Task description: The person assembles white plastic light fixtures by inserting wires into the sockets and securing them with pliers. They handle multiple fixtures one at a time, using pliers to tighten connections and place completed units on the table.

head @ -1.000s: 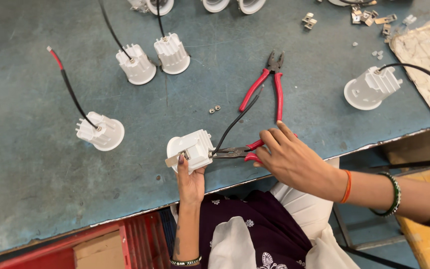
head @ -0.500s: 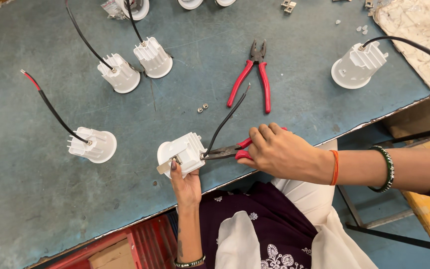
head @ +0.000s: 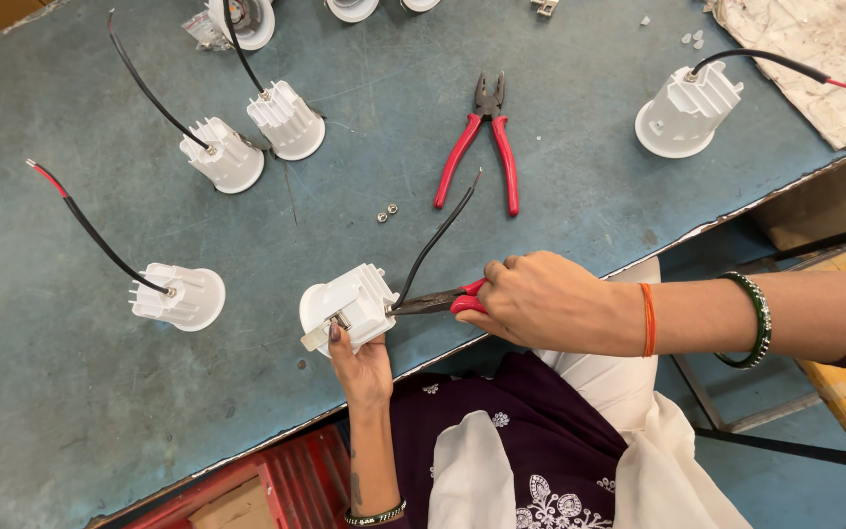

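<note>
Your left hand (head: pixel 362 364) grips the white lamp housing (head: pixel 350 306); your right hand (head: pixel 540 299) closes on red-handled pliers (head: pixel 440 302) at its wire. 4 wired housings stand on the counter (head: pixel 80 392).

A white finned lamp housing (head: pixel 350 307) lies tilted at the counter's near edge, black wire (head: pixel 437 235) rising; red-handled long-nose pliers (head: pixel 438 301) touch its side.
</note>
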